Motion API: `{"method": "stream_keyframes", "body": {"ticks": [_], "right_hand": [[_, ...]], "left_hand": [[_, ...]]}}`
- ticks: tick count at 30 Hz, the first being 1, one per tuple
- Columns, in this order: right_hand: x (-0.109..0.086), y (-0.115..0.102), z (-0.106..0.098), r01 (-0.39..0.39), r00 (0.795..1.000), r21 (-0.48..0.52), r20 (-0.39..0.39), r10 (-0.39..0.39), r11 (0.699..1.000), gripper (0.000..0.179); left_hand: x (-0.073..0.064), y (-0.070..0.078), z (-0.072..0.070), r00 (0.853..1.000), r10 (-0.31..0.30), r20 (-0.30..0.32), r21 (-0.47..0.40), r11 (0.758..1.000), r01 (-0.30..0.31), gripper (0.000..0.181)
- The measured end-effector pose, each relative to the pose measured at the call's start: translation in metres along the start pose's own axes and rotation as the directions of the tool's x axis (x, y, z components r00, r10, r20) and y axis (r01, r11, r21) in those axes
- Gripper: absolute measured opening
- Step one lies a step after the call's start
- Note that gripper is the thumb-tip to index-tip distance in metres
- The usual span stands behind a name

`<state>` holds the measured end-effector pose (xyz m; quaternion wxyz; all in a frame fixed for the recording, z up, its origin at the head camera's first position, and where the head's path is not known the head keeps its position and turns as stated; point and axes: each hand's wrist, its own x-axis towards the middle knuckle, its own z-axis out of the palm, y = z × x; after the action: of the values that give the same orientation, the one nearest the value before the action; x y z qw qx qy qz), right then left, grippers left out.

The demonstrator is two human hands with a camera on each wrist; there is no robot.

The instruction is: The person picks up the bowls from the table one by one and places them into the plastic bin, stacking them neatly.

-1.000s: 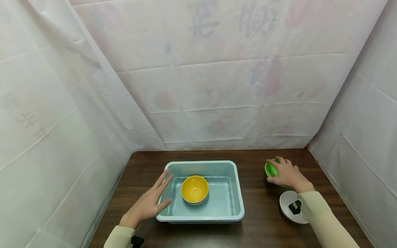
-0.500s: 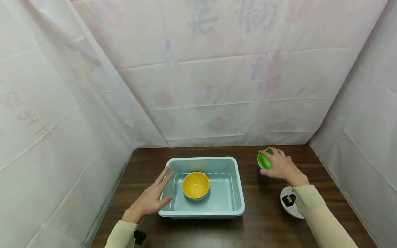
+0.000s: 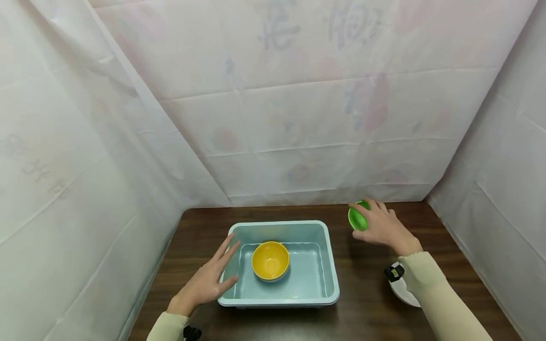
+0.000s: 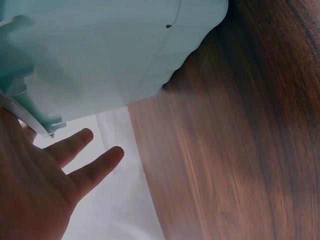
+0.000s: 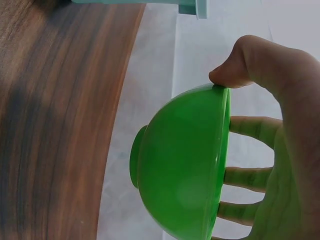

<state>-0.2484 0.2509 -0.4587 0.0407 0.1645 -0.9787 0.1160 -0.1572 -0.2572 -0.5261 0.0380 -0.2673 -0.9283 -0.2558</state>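
Observation:
A green bowl (image 5: 180, 160) is held by its rim in my right hand (image 3: 381, 228), thumb on one side and fingers on the other. In the right wrist view the bowl hangs above the wooden table. My left hand (image 3: 204, 282) lies over the left rim of a pale blue plastic tub (image 3: 278, 301), its fingers straight and spread. From the left wrist view, the tub's outer wall (image 4: 100, 55) shows beside the hand. Inside the tub sits a yellow bowl (image 3: 270, 261), with a paler rim showing under it.
A white plate (image 3: 403, 291) stands on the brown wooden table (image 3: 362, 303) at the right, partly covered by my right sleeve. White printed sheets (image 3: 298, 118) hang behind the table and along both sides.
My right hand has moved left with the green bowl, closer to the tub. The right sleeve now covers more of the plate. My left hand stays at the tub's rim.

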Motion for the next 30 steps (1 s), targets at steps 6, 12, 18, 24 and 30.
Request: {"method": "stream_keyframes", "body": {"ticks": [6, 12, 18, 24, 30], "right_hand": [[0.004, -0.005, -0.006, 0.014, 1.0, -0.01, -0.001, -0.014, 1.0, 0.075], [0.004, -0.007, -0.009, 0.026, 1.0, -0.025, -0.001, -0.026, 0.999, 0.075], [0.007, -0.01, -0.02, 0.037, 0.999, -0.035, 0.004, -0.037, 0.999, 0.075], [0.013, -0.015, -0.026, 0.04, 0.999, -0.032, 0.012, -0.04, 0.999, 0.076], [0.019, -0.025, -0.03, 0.063, 0.998, -0.028, -0.004, -0.063, 0.998, 0.076]], "left_hand": [[-0.001, -0.001, -0.003, 1.0, -0.011, 0.001, 0.0, 1.0, 0.011, 0.081], [-0.006, 0.0, -0.002, 1.0, -0.022, 0.012, -0.011, 1.0, 0.022, 0.08], [-0.001, 0.001, -0.002, 1.0, -0.017, 0.005, -0.007, 1.0, 0.017, 0.08], [0.006, 0.001, -0.002, 1.0, -0.009, 0.007, -0.011, 1.0, 0.009, 0.081], [0.011, 0.0, -0.002, 1.0, 0.0, 0.002, -0.018, 1.0, 0.0, 0.081]]}}
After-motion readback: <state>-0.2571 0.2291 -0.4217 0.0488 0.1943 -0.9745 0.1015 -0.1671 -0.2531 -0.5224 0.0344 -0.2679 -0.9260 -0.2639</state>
